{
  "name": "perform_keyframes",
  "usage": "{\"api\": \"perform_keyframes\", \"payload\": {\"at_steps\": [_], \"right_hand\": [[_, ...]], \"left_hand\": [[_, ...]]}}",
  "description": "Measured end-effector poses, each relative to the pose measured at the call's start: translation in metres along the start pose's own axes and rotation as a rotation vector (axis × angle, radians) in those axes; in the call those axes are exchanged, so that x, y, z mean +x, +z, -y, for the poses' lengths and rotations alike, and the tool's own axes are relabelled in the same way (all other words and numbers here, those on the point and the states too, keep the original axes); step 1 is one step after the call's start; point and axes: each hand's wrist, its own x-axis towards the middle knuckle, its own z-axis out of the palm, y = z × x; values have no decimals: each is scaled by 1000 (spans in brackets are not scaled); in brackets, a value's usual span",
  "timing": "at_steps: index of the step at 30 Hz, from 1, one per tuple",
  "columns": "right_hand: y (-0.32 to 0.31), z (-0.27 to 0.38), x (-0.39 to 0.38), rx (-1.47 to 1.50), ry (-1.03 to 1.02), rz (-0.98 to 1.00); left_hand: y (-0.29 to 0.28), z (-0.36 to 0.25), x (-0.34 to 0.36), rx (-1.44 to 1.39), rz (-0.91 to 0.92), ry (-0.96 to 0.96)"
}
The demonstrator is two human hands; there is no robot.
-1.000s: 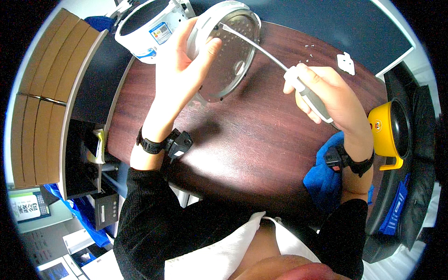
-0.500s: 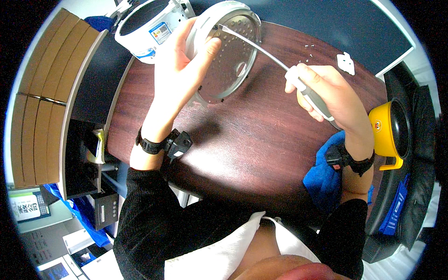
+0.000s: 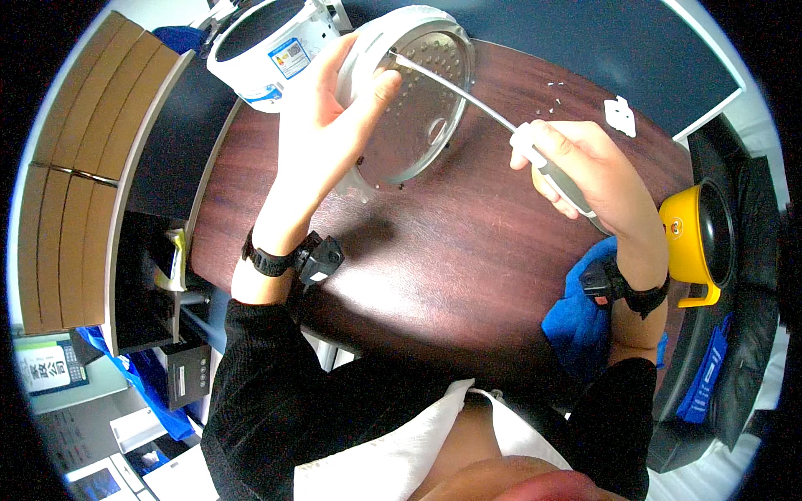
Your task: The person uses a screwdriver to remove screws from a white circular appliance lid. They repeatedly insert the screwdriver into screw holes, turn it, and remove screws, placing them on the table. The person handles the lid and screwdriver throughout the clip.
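Note:
My left hand (image 3: 330,125) is closed on the rim of a round white-rimmed lid-like part (image 3: 409,134), holding it tilted above the table. Its face is clear or shiny, dotted with small bumps or holes, and a few dark spots sit along its edge. In my right hand (image 3: 576,167) is a screwdriver (image 3: 472,98) with a grey-and-white handle, gripped with the fingers wrapped round. The long shaft points up and left, its tip meeting the upper left of the lid's face near my left thumb. Whether it sits in a screw head is too small to tell.
Behind my left hand stands a white ring-shaped housing (image 3: 246,71) with a blue label. Small screws (image 3: 551,98) and a white plastic plate (image 3: 620,117) lie at the table's far right. A blue cloth (image 3: 572,313) and yellow mug (image 3: 683,230) are beside my right forearm; cardboard boxes (image 3: 75,242) stand left.
The lid-like part has shifted slightly right and turned a little in my left hand. The screwdriver tip has stayed against it, and my right hand has barely moved.

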Motion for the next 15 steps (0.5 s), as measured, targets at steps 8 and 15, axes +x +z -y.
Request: {"api": "perform_keyframes", "payload": {"at_steps": [8, 15], "right_hand": [[-3, 6, -3, -27, 1, 3], [-2, 2, -1, -85, -48, -23]], "left_hand": [[-4, -8, 0, 5, 12, -18], [-4, -8, -1, -17, 18, -56]]}}
